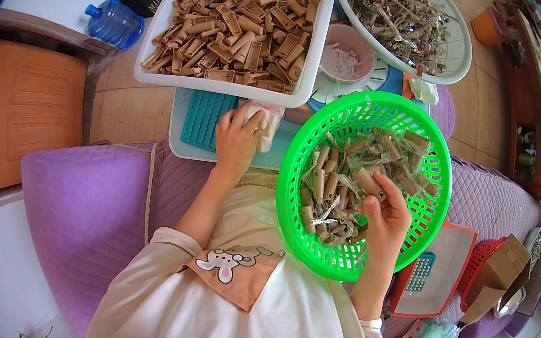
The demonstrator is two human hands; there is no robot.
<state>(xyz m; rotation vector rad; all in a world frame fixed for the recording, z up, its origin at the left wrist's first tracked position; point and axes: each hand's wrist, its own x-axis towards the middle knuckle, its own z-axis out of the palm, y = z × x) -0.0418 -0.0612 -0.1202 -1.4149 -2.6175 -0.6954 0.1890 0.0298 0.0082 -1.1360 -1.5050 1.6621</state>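
Observation:
My right hand (386,222) is over a bright green plastic basket (289,192), pinching a brown half-round plastic piece (370,182) between thumb and fingers. Below it in the basket lie several similar brown pieces (330,184) mixed with crinkled clear wrapping (389,150). My left hand (236,140) is closed at the left side of a small whitish bag (268,127) with a pink edge; its contents cannot be made out. Beside that hand a teal ridged tray (203,119) lies on a pale blue board (184,147).
Ahead stands a white tub (320,52) full of brown pieces. Right of it are a pink bowl (367,48) and a white basket (467,48) of wrapped bits. A red-rimmed box (444,281) and cardboard box (503,271) sit on the purple quilted seat (486,190) at right.

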